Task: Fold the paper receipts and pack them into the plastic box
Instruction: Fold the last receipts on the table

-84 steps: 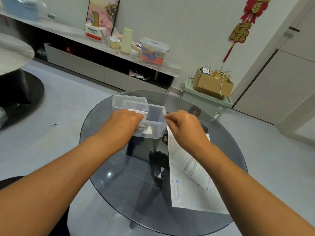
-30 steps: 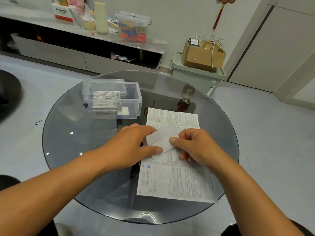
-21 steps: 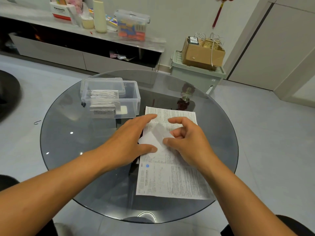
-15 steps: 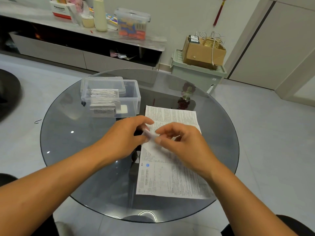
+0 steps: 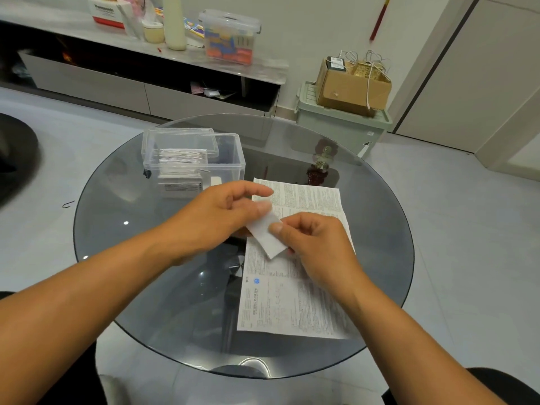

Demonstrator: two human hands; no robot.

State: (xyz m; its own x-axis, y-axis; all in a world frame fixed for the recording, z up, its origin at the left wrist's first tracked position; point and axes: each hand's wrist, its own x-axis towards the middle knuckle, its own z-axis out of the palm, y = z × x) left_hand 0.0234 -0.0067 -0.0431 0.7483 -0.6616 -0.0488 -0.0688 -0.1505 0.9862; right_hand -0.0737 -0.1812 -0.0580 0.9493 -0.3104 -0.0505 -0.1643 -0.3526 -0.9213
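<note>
Receipt: a small white folded slip [image 5: 267,233] was held just above the printed sheets, near the middle of the round glass table [image 5: 122,200]; its long axis ran diagonally, from upper left down to lower right.
Left hand [image 5: 216,217]: thumb and fingers pinched the slip's upper-left end, index finger extended.
Right hand [image 5: 314,244]: thumb lay on top of the slip, curled fingers beneath, pinching its lower-right part.
Printed sheets [image 5: 295,287]: lay flat toward the table's right and near edge.
Plastic box [image 5: 204,159]: stood open near the far-left edge, folded receipts [image 5: 181,171] stacked inside.
</note>
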